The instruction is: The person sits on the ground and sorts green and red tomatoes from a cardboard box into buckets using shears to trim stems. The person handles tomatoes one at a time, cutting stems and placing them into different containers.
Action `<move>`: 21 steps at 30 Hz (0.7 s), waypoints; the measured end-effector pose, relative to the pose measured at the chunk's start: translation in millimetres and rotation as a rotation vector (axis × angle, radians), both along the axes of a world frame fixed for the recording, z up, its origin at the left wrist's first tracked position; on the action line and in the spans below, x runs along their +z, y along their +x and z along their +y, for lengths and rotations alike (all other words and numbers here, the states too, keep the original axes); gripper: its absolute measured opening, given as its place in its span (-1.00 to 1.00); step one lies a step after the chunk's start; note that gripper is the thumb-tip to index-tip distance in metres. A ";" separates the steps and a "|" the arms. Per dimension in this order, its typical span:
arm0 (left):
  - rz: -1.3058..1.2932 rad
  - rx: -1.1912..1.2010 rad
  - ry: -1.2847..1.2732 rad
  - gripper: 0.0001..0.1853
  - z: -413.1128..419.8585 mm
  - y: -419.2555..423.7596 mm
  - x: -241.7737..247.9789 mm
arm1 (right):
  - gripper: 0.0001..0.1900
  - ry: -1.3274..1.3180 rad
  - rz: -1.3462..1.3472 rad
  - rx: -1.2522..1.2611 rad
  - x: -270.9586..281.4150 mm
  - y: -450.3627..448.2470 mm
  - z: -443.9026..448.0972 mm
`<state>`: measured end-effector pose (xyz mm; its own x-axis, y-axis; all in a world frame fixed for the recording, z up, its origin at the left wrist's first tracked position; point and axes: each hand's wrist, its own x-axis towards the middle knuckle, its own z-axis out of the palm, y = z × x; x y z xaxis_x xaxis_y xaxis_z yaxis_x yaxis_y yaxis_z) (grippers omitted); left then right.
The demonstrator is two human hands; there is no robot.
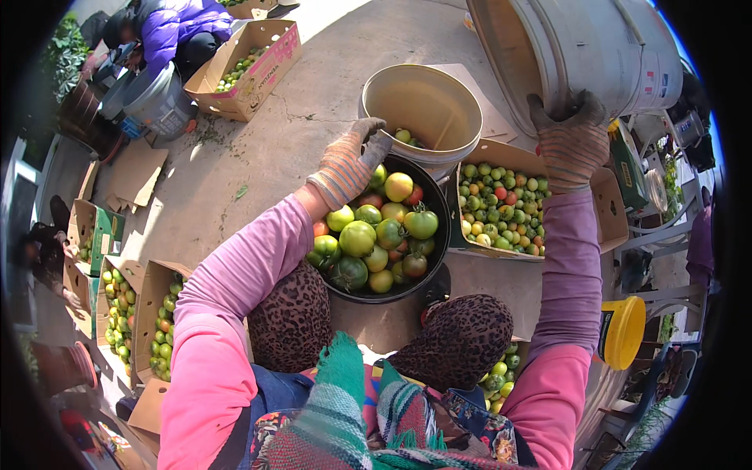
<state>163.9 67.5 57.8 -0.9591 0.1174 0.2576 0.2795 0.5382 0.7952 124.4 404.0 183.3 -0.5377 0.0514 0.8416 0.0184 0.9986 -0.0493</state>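
Note:
My left hand [352, 158], in a striped dirty work glove, has its fingertips curled over the left rim of an off-white plastic bucket [423, 144]. A few small green tomatoes [404, 136] lie at the bottom of that bucket. My right hand [570, 138], gloved the same way, grips the lower rim of a larger white bucket [593, 53], which is tilted on its side with its mouth facing left. Between my knees stands a black round tub [443, 247] full of large green and reddish tomatoes [358, 238]; my left forearm passes over its left side.
A cardboard box [499, 252] of small tomatoes stands right of the tub. More tomato boxes [144, 317] line the left. A person in a purple jacket [182, 26] crouches behind grey buckets [158, 103]; another person [47, 258] is at far left. A yellow bucket [623, 332] sits at right.

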 end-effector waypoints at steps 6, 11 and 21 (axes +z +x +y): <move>0.551 0.243 -0.102 -0.52 -98.0 -159.4 -76.5 | -0.33 0.421 -0.416 0.281 -106.4 -47.8 -112.3; -0.282 0.108 0.410 -0.17 -54.7 -180.6 -85.0 | -0.43 0.428 -0.351 0.341 -116.9 -46.9 -80.3; -0.323 0.419 0.895 -0.36 -51.5 -185.8 -15.0 | -0.50 0.367 -0.215 0.397 -131.2 -48.6 -67.2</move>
